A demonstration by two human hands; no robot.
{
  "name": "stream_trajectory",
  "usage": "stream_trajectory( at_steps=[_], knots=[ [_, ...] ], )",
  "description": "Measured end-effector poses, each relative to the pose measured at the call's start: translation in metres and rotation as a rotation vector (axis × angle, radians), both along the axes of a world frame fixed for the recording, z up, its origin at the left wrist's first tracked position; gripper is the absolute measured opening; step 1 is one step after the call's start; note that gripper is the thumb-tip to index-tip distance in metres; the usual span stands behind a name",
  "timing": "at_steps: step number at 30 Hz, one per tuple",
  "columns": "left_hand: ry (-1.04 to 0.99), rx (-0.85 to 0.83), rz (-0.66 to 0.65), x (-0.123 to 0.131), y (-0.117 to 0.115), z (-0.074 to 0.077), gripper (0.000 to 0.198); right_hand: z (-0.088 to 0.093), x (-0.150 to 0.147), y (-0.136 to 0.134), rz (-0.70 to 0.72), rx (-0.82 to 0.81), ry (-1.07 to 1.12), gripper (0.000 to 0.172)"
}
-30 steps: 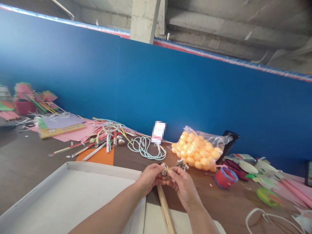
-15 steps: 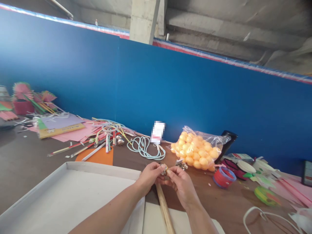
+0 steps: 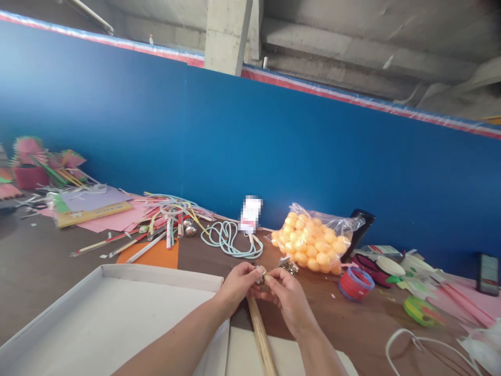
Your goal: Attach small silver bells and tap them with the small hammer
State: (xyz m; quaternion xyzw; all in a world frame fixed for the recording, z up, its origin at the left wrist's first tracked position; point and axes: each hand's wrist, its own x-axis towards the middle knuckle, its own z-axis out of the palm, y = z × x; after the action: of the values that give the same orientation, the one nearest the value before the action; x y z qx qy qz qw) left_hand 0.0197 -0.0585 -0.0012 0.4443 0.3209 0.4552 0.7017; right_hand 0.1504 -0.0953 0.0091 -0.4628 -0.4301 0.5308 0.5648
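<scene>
Above the brown table, my left hand (image 3: pixel 239 284) and my right hand (image 3: pixel 287 292) meet with closed fingers. Pinched between the fingertips is a small shiny metal piece (image 3: pixel 261 277), silver and gold in tone; its exact kind is too small to make out. Just under both hands, a pale wooden stick (image 3: pixel 259 334) points toward me, its far end hidden below the fingers. A small heap of shiny metal pieces (image 3: pixel 289 267) lies just beyond my right hand. To the left of my left forearm is a shallow white box (image 3: pixel 160 274).
Behind the hands stand a bag of orange balls (image 3: pixel 313 243) and a coil of light blue cord (image 3: pixel 230 240). Rolled red ribbon (image 3: pixel 355 283), green tape (image 3: pixel 420 312) and a white cable (image 3: pixel 395 339) lie right. Paper and sticks (image 3: pixel 168 219) spread left, before a blue partition (image 3: pixel 274 146).
The view has shifted slightly to the right, so the tabletop things appear a little farther left. Both hands keep their hold on the small metal piece, with only slight finger movement.
</scene>
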Motion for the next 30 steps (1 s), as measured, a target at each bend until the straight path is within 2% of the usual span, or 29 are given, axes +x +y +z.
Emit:
stream_trajectory(
  at_steps=[11, 24, 27, 30],
  knots=[
    [0.041, 0.025, 0.012, 0.0015, 0.0019, -0.0057, 0.034, -0.0046, 0.0024, 0.0023, 0.053, 0.009, -0.038, 0.020],
    [0.039, 0.025, 0.020, 0.0005, 0.0029, -0.0018, 0.032, -0.0003, -0.0010, 0.0022, 0.047, 0.027, -0.092, 0.022],
    [0.004, -0.011, 0.017, -0.0002, 0.0049, -0.0015, 0.032, 0.0006, -0.0033, 0.0036, 0.020, 0.056, -0.118, 0.023],
    [-0.120, -0.066, 0.002, -0.0028, 0.0073, 0.0002, 0.030, 0.0020, -0.0033, 0.0047, -0.025, 0.077, -0.163, 0.024]
  ],
)
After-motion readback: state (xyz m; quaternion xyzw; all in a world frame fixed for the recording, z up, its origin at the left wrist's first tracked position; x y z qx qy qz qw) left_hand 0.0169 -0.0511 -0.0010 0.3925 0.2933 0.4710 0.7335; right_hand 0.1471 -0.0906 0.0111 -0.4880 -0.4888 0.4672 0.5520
